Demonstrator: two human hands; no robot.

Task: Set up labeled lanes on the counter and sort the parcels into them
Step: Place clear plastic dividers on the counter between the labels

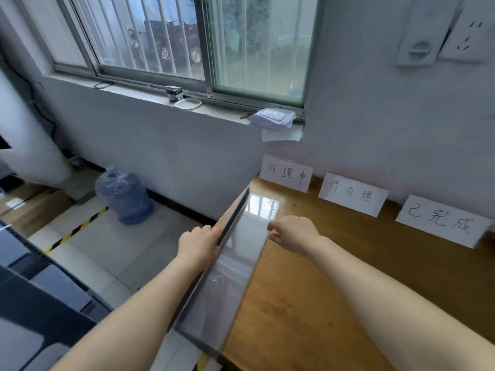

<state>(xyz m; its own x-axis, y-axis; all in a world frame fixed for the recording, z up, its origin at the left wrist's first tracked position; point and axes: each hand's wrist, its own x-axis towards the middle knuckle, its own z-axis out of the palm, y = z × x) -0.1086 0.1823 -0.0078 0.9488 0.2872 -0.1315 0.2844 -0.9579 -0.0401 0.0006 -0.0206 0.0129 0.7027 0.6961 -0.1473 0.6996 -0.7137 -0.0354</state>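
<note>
A long shiny metal tray (pixel 235 266) lies along the left edge of the wooden counter (pixel 334 290), reaching towards the wall. My left hand (pixel 198 243) grips its raised left rim. My right hand (pixel 292 231) holds its right edge with curled fingers. Three white paper labels with handwritten characters lean against the back wall: a left label (pixel 286 175), a middle label (pixel 353 194) and a right label (pixel 442 220). No parcels are in view.
A blue water jug (pixel 123 198) stands on the tiled floor left of the counter, beside black-and-yellow floor tape (pixel 77 228). Cardboard boxes (pixel 29 204) sit at far left. The window sill holds a white packet (pixel 273 118) and a small box (pixel 174 93).
</note>
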